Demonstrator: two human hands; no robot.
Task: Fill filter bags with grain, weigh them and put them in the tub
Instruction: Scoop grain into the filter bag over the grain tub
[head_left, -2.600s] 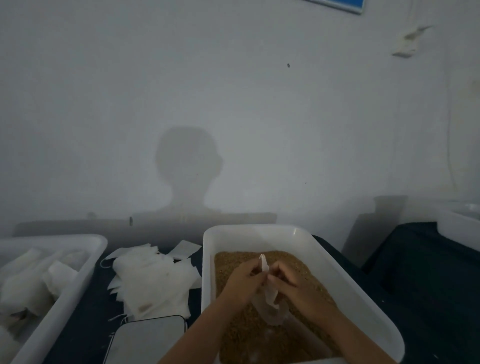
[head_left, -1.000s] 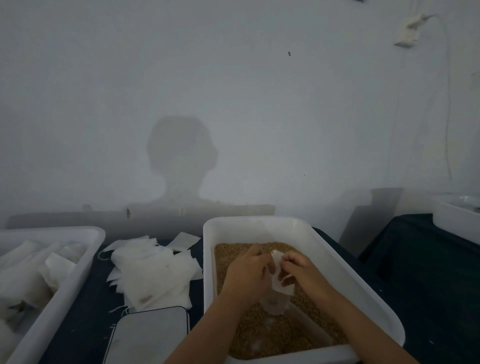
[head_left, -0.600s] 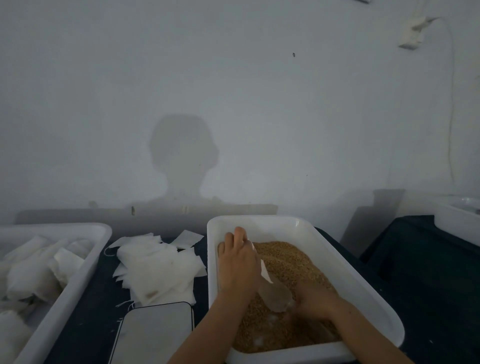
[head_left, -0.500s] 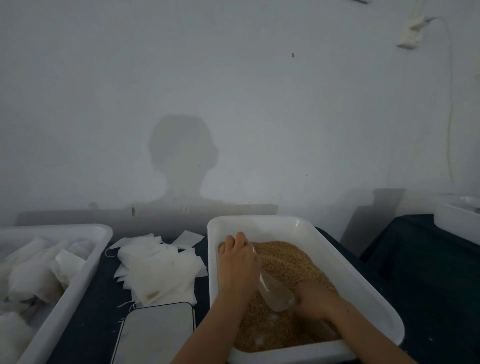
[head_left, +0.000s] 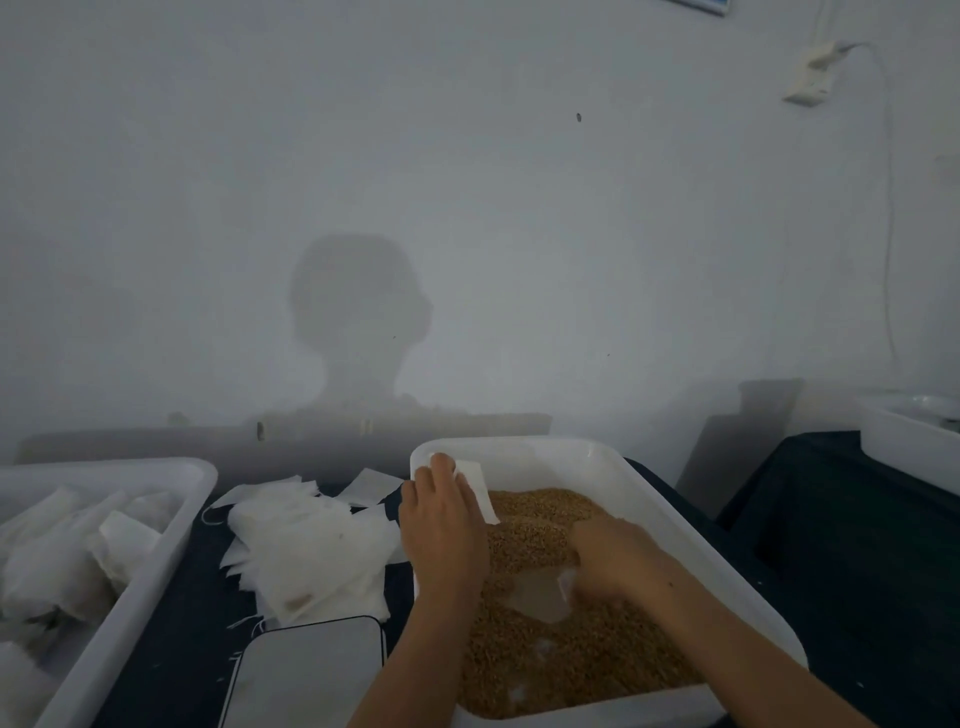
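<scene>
The filter bag (head_left: 477, 488), a flat white empty sachet, sits at the far left corner of the grain bin (head_left: 675, 512), held up off the grain (head_left: 540, 519) by the left hand (head_left: 441, 525), whose fingers lie over it and seem to pinch it against the thumb; the exact grip is hidden behind the knuckles. Its long axis runs roughly from the bin's far rim down toward the grain, its lower edge close above the mound. Just to the right and nearer the person, the right hand (head_left: 613, 564) is down in the grain with fingers curled round what looks like a clear scoop (head_left: 540, 592); motion blur hides how tightly. So the bag lies up and to the left of the scoop, close by, and the filling step likely depends on the scoop's mouth rising to meet the bag's opening, which cannot be made out here. Outward on the dark table lie a loose pile of empty bags (head_left: 306, 556), a scale (head_left: 311, 675) at the near edge, a tub (head_left: 156, 566) holding filled bags at far left, and another white container (head_left: 904, 441) at far right.
</scene>
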